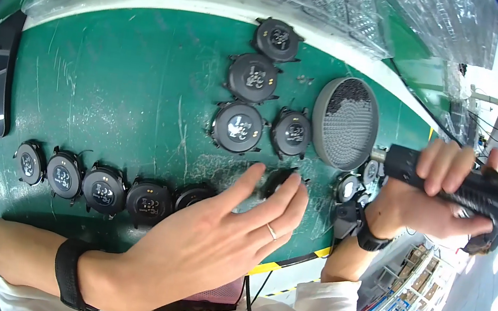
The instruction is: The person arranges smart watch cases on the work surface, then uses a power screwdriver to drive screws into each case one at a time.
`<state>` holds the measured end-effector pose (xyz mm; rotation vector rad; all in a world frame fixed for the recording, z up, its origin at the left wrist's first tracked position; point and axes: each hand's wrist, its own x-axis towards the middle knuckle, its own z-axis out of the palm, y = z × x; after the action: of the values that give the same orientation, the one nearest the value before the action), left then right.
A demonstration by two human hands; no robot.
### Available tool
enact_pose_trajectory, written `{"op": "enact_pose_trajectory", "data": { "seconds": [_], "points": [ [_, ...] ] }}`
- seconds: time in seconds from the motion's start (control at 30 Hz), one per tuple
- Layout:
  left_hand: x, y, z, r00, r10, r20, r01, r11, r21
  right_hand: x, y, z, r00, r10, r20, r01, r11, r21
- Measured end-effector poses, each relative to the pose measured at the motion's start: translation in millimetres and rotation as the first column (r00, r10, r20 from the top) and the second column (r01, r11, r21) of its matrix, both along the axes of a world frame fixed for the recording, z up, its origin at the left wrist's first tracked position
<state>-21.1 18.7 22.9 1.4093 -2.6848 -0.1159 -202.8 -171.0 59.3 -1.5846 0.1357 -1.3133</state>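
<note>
My left hand [212, 233], with a ring on one finger, reaches over the mat with its fingers spread. A black round watch body [279, 182] lies at its fingertips, partly hidden by them; whether they press on it is unclear. My right hand [434, 194] is wrapped round a black electric screwdriver [416, 166]. The screwdriver lies nearly level, its metal tip pointing left at the rim of a round grey screw tray [353, 135]. Small dark screws are heaped at the tray's far end, and rows of small dimples cover the rest.
Several watch bodies [105, 189] lie back up in a row at the near left; others [238, 127] form a group at centre. More small round parts [349, 187] sit right of the tray. Clear plastic trays [322, 0] line the far edge. A black slab [1, 76] rests at left.
</note>
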Motion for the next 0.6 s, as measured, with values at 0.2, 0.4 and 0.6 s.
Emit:
{"op": "enact_pose_trajectory", "data": {
  "seconds": [0.2,0.4,0.6],
  "points": [
    [4,-4,-1,0.984,0.061,-0.167,-0.055,0.998,0.038,-3,-20,-12,0.994,-0.096,0.059,0.092,0.994,0.066],
    [6,-7,8,0.995,0.039,-0.087,-0.035,0.999,0.040,2,-23,-18,0.982,-0.184,0.047,0.181,0.982,0.057],
    [7,-9,15,0.999,0.014,-0.039,-0.010,0.996,0.084,2,-24,-18,0.982,-0.188,0.033,0.185,0.980,0.075]
  ]
}}
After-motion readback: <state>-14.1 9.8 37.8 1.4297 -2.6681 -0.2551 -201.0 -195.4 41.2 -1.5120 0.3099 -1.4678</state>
